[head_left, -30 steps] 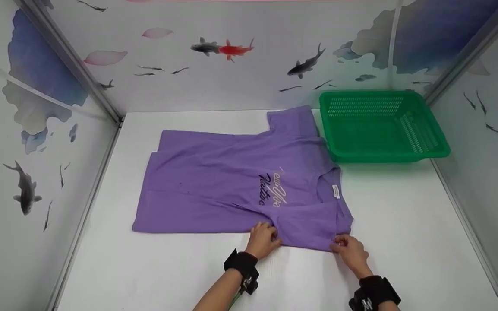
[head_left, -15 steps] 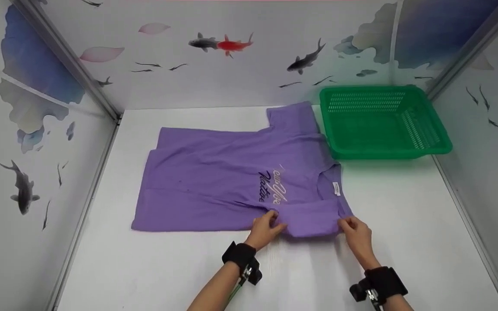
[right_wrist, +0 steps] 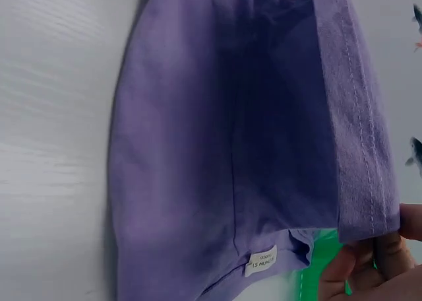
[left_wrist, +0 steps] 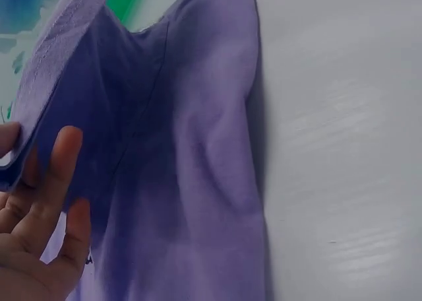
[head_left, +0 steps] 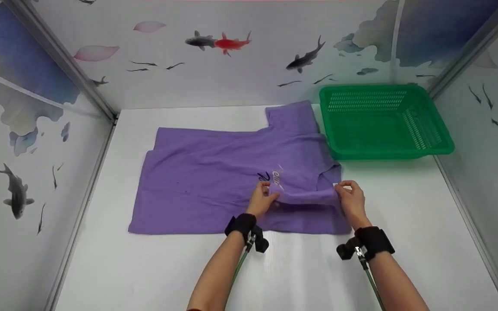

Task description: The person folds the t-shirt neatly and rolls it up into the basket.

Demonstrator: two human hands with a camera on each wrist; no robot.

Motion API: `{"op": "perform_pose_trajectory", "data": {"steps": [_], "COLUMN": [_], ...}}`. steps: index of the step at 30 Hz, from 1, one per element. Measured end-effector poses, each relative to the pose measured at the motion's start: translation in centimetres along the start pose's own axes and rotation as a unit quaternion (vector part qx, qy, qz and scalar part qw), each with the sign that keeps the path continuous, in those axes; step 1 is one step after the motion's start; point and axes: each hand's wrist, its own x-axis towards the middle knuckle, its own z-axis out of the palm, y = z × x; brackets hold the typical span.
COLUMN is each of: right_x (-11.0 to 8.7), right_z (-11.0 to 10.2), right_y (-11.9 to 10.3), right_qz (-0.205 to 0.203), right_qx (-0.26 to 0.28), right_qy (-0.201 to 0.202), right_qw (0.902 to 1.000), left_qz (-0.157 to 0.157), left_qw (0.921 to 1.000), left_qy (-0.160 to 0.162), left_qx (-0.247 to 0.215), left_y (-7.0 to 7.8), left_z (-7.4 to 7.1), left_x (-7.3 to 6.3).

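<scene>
A purple T-shirt lies flat with its neckline toward the right and its bottom hem toward the left. My left hand pinches one corner of the near sleeve, and my right hand pinches the other corner. Between them the sleeve is raised and turned back over the chest, covering part of the printed lettering. In the right wrist view the stitched sleeve hem stands up, with a white neck label below. The left wrist view shows the hem held near the thumb, other fingers spread.
A green plastic basket stands at the back right, close beside the shirt's shoulder. White tabletop surrounds the shirt. Panels with painted fish close off the back and both sides. The far sleeve points to the back panel.
Both hands have lifted the near sleeve and carried it away from the front edge, over the shirt's chest. The shirt's near side now forms a straight edge there.
</scene>
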Motion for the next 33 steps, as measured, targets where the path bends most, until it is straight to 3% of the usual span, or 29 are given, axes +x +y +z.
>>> {"op": "perform_pose_trajectory", "data": {"steps": [4, 6, 11, 14, 18, 23, 26, 30, 32, 33], "right_x": [1.4, 2.0, 2.8, 2.9, 2.7, 1.9, 1.1, -0.2, -0.9, -1.2], "right_z": [0.8, 1.1, 1.8, 2.1, 2.3, 2.0, 1.6, 0.8, 0.2, -0.1], "right_y": [-1.0, -1.5, -2.1, -1.9, -1.0, 0.4, 1.5, 3.5, 4.7, 5.3], "right_qz": [0.028, 0.042, 0.046, 0.026, -0.009, -0.056, -0.085, -0.116, -0.114, -0.109], "right_qx": [0.052, 0.083, 0.198, 0.211, 0.141, -0.005, -0.079, -0.158, -0.207, -0.231], "right_qy": [-0.046, -0.076, -0.143, -0.172, -0.193, -0.168, -0.128, -0.063, -0.036, -0.027], "right_qw": [0.9972, 0.9927, 0.9687, 0.9619, 0.9710, 0.9842, 0.9849, 0.9786, 0.9710, 0.9665], "left_qz": [-0.010, -0.022, -0.011, -0.004, -0.001, 0.074, 0.108, 0.110, 0.103, 0.099], "left_qw": [0.9987, 0.9983, 0.9991, 0.9967, 0.9909, 0.9775, 0.9743, 0.9717, 0.9619, 0.9500], "left_qy": [0.050, 0.054, 0.008, -0.022, -0.038, -0.015, 0.007, 0.080, 0.140, 0.175], "left_qx": [-0.005, -0.003, 0.041, 0.078, 0.129, 0.197, 0.198, 0.193, 0.211, 0.239], "left_y": [0.4, 0.6, 1.2, 1.2, 0.6, -0.8, -1.5, -2.3, -2.9, -3.3], "left_z": [0.1, 0.0, -0.8, -1.3, -2.1, -4.4, -6.9, -11.6, -14.3, -15.7], "left_x": [1.6, 2.2, 2.6, 2.6, 2.1, 1.0, 0.0, -2.0, -3.2, -3.8]}}
